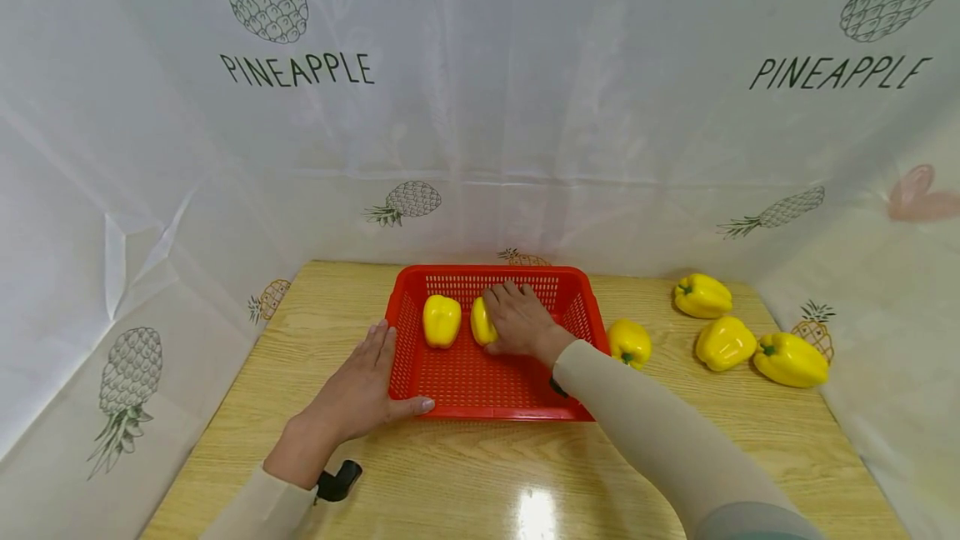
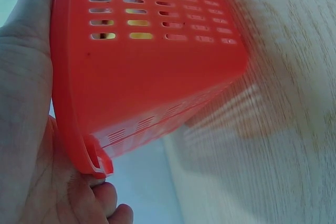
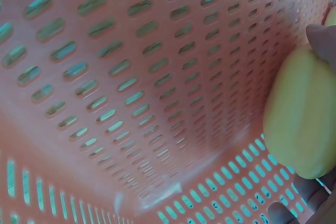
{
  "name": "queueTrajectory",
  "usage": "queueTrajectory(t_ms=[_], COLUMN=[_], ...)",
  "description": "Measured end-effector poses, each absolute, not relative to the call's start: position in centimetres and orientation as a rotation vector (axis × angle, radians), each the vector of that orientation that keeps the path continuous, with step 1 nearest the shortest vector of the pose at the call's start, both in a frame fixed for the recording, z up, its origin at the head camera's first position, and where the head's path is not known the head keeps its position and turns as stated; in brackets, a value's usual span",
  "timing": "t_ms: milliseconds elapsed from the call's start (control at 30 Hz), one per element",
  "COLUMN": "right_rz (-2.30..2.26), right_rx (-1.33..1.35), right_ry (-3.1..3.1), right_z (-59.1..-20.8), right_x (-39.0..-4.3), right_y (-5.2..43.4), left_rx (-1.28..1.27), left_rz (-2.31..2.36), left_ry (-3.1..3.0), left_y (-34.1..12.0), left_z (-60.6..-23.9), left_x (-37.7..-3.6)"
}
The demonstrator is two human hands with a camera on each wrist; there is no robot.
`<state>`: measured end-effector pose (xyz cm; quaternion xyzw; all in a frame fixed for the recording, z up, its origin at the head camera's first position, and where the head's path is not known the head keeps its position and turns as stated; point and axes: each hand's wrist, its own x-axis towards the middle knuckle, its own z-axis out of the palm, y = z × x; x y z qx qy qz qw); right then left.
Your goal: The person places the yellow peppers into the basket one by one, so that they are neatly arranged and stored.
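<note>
The right hand (image 1: 517, 319) grips a yellow bell pepper (image 1: 482, 322), fingers over its far end and thumb at its near end, inside a red perforated basket (image 1: 465, 382). The hand covers the pepper's right side in the head view. A 2nd pepper (image 1: 442, 321) lies just to its left, near the basket's left wall. The left hand (image 1: 356, 390) holds nothing inside its palm; its extended fingers lie along the left rim and its thumb spreads over the near rim, around the corner.

The right sleeve (image 1: 660, 440) crosses the near right corner of the basket and hides it. Just outside the right wall sits a 3rd pepper (image 1: 630, 343), close to that sleeve. Farther right, 3 more form a loose group: a far pepper (image 1: 702, 296), a middle pepper (image 1: 726, 343) and a rightmost pepper (image 1: 791, 359). All rest on a wood-grain table (image 1: 450, 473). A black device (image 1: 339, 480) shows at the left wrist.

Behind hangs a pale sheet (image 1: 510, 123) printed with pineapple drawings. "PINEAPPLE" reads 2 times in dark capitals: left lettering (image 1: 296, 69) and right lettering (image 1: 840, 73), each beneath a large drawing.
</note>
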<state>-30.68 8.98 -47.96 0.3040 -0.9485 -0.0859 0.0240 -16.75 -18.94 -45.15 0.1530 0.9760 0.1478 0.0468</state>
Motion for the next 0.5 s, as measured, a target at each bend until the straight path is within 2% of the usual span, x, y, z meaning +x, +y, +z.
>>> queueTrajectory(t_ms=[500], right_rz=[-0.259], right_rx=[0.938], right_ry=[-2.932], right_z=[-47.86], right_x=[-30.55], right_y=[9.00], left_rx=[0.455], left_rz=[0.459], left_ry=[2.980], left_y=[-18.89], left_z=[-45.12], left_x=[-16.75])
